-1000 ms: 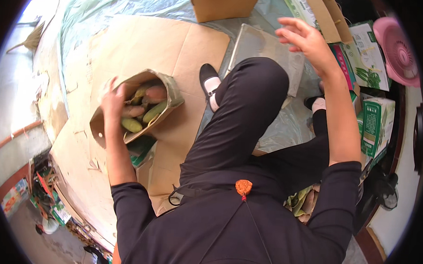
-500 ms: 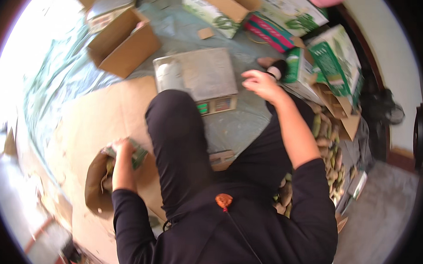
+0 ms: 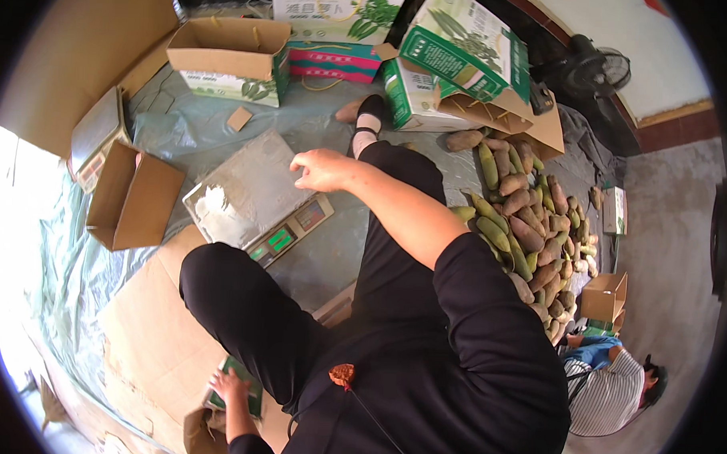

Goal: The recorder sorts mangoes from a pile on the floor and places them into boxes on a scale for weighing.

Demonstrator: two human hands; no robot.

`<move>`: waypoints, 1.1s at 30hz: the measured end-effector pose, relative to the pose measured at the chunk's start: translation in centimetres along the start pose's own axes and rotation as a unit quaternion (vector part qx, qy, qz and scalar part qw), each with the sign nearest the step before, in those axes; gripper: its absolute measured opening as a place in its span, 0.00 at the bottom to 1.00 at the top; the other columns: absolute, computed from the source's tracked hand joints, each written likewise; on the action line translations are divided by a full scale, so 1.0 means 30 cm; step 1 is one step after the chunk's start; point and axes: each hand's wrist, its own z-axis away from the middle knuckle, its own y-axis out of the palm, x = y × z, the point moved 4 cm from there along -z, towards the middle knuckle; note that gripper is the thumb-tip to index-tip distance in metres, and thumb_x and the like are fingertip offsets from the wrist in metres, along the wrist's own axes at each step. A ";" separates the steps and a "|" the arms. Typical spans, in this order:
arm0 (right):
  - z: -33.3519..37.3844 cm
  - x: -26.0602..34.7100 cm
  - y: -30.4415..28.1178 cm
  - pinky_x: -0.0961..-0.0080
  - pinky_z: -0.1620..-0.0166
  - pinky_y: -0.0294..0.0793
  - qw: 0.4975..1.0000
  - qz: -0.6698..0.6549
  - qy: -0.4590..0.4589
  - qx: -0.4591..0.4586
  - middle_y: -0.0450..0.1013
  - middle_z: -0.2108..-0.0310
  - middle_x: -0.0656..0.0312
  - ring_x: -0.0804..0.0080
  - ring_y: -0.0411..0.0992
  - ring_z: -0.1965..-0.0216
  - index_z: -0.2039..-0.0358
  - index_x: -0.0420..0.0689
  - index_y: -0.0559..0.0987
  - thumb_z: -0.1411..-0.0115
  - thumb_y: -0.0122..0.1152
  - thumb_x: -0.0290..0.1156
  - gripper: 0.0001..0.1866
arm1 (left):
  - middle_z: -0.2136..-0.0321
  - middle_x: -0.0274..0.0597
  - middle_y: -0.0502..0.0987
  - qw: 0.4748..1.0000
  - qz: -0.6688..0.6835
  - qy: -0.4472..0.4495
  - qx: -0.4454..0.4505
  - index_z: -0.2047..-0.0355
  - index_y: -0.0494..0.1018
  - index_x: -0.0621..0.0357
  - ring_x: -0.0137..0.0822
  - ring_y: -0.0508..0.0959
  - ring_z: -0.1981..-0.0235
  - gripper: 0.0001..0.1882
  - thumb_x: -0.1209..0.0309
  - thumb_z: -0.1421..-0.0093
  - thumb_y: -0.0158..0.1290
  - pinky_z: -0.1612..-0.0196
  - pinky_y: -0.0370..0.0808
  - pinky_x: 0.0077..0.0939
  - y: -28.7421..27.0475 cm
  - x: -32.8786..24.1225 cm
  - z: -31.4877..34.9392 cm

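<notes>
My right hand hangs over the right edge of a flat metal platform scale. Its fingers are loosely bent and slightly apart, with nothing in them. The scale's pan carries a whitish patch, and a green display glows on its front. Down at the lower left, my left hand lies with spread fingers against a green carton panel. Next to it is an opened brown carton, whose inside is mostly hidden. My bent knee stands between my left hand and the scale.
A large pile of soil-covered green and brownish radishes lies on the right. Printed cartons and a black fan stand behind. An open brown box and second scale are left. A person in stripes is far right.
My view has turned right, so the scale appears farther left and more radishes and another person show. My right hand has come to the scale's edge. My left hand's fingers have spread on the carton.
</notes>
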 end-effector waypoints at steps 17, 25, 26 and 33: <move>0.208 -0.129 -0.394 0.80 0.67 0.72 0.804 -0.551 -0.035 -0.219 0.74 0.60 0.63 0.76 0.73 0.64 0.53 0.43 0.73 0.43 0.61 0.36 0.18 | 0.60 0.47 0.77 0.746 0.626 0.038 -0.224 0.54 0.72 0.67 0.38 0.76 0.58 0.18 0.69 0.43 0.56 0.52 0.73 0.31 -0.190 0.211 -0.178; 0.457 -0.684 -0.627 0.66 0.63 0.71 0.595 -0.528 0.110 -0.596 0.70 0.57 0.59 0.69 0.69 0.60 0.47 0.42 0.67 0.51 0.66 0.31 0.30 | 0.59 0.44 0.77 0.596 0.596 0.262 -0.470 0.55 0.73 0.68 0.32 0.75 0.56 0.14 0.73 0.38 0.50 0.49 0.69 0.26 -1.379 -0.071 0.276; 0.499 -0.781 -0.644 0.65 0.64 0.71 0.563 -0.515 0.148 -0.629 0.69 0.56 0.59 0.68 0.69 0.61 0.47 0.42 0.66 0.51 0.66 0.31 0.31 | 0.59 0.43 0.77 0.603 0.594 0.277 -0.455 0.56 0.73 0.68 0.33 0.75 0.56 0.13 0.73 0.39 0.50 0.50 0.69 0.26 -1.458 -0.149 0.291; 0.612 -1.056 -0.720 0.66 0.47 0.65 0.500 -0.426 0.219 -0.721 0.67 0.48 0.48 0.58 0.66 0.49 0.45 0.34 0.66 0.59 0.71 0.27 0.38 | 0.61 0.47 0.76 0.677 0.449 0.383 -0.440 0.59 0.76 0.62 0.43 0.75 0.57 0.13 0.78 0.47 0.54 0.51 0.69 0.31 -1.625 -0.530 0.255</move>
